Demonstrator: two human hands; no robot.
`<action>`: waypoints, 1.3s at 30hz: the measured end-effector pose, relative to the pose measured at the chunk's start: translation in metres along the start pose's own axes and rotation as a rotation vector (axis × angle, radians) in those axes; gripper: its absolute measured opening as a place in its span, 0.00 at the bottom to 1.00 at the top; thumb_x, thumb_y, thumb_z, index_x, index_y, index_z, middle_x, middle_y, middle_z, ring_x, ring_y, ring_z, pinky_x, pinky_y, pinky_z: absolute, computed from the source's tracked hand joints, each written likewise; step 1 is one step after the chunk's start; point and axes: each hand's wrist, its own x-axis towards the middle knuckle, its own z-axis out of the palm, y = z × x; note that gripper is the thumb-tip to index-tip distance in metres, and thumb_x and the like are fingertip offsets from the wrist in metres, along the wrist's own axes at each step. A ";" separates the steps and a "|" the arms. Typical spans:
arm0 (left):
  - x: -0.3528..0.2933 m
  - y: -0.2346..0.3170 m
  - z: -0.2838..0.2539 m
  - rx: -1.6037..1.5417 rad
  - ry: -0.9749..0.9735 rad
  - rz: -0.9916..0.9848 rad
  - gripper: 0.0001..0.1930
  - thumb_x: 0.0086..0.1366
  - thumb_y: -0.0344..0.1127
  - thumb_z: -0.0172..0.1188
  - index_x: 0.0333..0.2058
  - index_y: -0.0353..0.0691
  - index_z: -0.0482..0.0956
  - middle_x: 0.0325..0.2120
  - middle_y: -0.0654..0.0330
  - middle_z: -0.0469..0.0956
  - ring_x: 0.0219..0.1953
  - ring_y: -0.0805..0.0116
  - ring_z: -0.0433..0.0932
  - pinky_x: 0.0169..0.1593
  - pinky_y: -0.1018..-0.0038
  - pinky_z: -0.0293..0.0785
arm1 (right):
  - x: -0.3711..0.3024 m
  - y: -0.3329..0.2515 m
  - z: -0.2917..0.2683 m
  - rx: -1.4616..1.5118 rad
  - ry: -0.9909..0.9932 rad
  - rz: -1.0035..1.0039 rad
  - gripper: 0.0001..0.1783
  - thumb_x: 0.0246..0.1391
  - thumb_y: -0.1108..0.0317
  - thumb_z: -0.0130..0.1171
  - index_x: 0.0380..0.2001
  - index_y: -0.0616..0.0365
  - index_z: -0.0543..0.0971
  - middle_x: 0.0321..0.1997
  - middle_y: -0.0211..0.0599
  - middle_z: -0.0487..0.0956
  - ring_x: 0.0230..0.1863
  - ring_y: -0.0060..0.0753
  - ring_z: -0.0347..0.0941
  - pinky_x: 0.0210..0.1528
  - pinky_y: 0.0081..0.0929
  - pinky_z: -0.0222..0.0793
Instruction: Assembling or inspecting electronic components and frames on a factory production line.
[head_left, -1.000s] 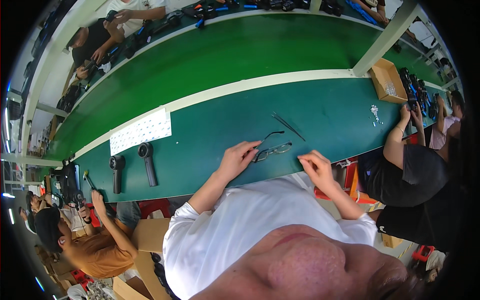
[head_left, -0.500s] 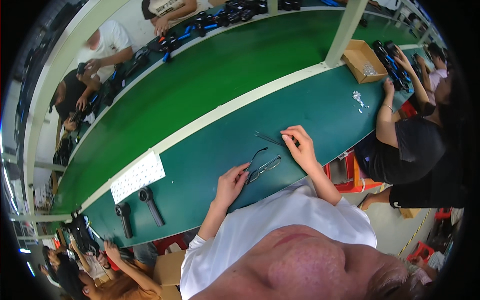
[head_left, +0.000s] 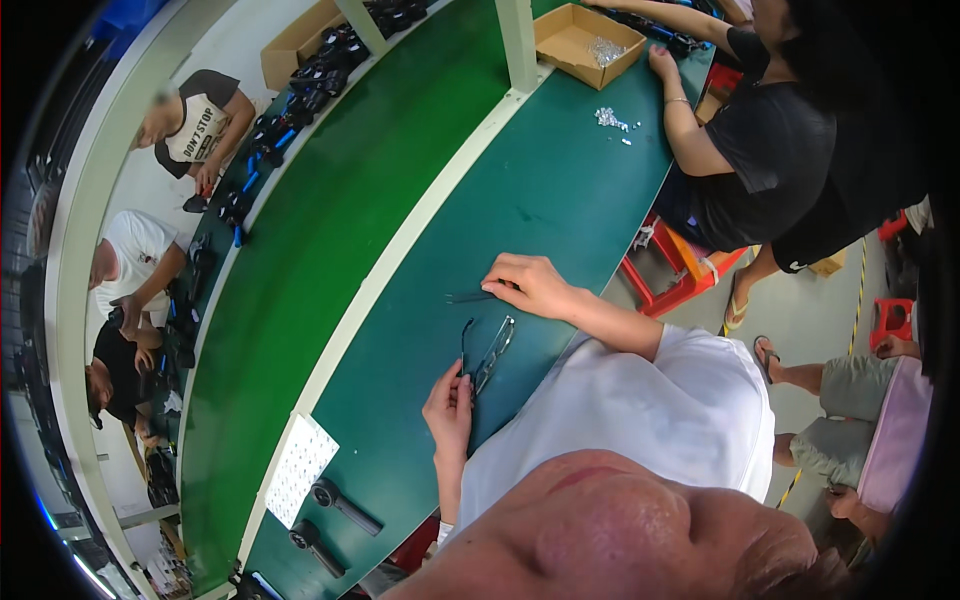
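Observation:
My left hand (head_left: 449,410) is closed on one temple of a pair of eyeglasses (head_left: 495,355), thumb and fingers pinching it. The thin-framed glasses are tilted just above the dark green table, their lenses towards my right hand. In my right hand (head_left: 530,286) the fingers are pinched around dark tweezers (head_left: 466,297), whose two thin prongs point left and stand slightly apart. Nothing can be made out between the tips. The prongs lie a little beyond the end of the temple, apart from it.
Two dark handheld fans (head_left: 345,506) lie by a white dotted sheet (head_left: 301,470). A pale rail (head_left: 400,238) divides the table from a bright green belt (head_left: 310,250). Small clear pieces (head_left: 612,120) lie near a cardboard box (head_left: 565,42) and a co-worker (head_left: 740,150) at right.
My view has swung round, so the table runs more steeply across the picture. Both hands keep hold of the glasses and the tweezers, with little change between them.

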 end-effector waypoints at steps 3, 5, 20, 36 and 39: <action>-0.002 -0.002 0.000 0.014 0.010 -0.006 0.16 0.66 0.24 0.62 0.52 0.39 0.81 0.26 0.62 0.79 0.23 0.80 0.75 0.28 0.82 0.74 | -0.001 0.001 0.002 -0.014 0.023 -0.057 0.07 0.59 0.65 0.63 0.31 0.57 0.81 0.31 0.34 0.78 0.28 0.37 0.76 0.29 0.35 0.71; -0.003 -0.003 -0.001 0.013 0.020 -0.012 0.16 0.66 0.24 0.62 0.52 0.39 0.81 0.26 0.62 0.79 0.23 0.80 0.75 0.28 0.81 0.74 | 0.000 0.000 0.003 -0.011 0.014 -0.055 0.06 0.58 0.66 0.63 0.31 0.57 0.81 0.31 0.34 0.78 0.29 0.38 0.77 0.30 0.36 0.71; -0.002 0.004 0.000 0.009 0.019 -0.024 0.16 0.66 0.24 0.62 0.53 0.40 0.81 0.27 0.63 0.79 0.23 0.81 0.75 0.27 0.82 0.74 | -0.001 0.003 0.004 -0.016 0.028 -0.074 0.05 0.57 0.67 0.63 0.32 0.58 0.81 0.32 0.35 0.79 0.32 0.40 0.78 0.32 0.36 0.72; -0.003 0.003 0.001 -0.005 0.025 -0.049 0.16 0.66 0.25 0.62 0.52 0.40 0.82 0.27 0.63 0.80 0.22 0.81 0.75 0.27 0.82 0.73 | -0.001 0.002 0.001 -0.012 0.013 -0.075 0.06 0.57 0.67 0.63 0.31 0.58 0.81 0.32 0.34 0.78 0.32 0.39 0.78 0.32 0.36 0.72; -0.002 -0.002 -0.001 0.012 0.032 -0.027 0.16 0.66 0.25 0.63 0.52 0.41 0.82 0.27 0.62 0.80 0.22 0.80 0.75 0.27 0.82 0.73 | 0.002 0.000 0.002 -0.009 -0.011 -0.069 0.05 0.57 0.67 0.63 0.31 0.57 0.81 0.32 0.34 0.78 0.33 0.40 0.78 0.33 0.36 0.73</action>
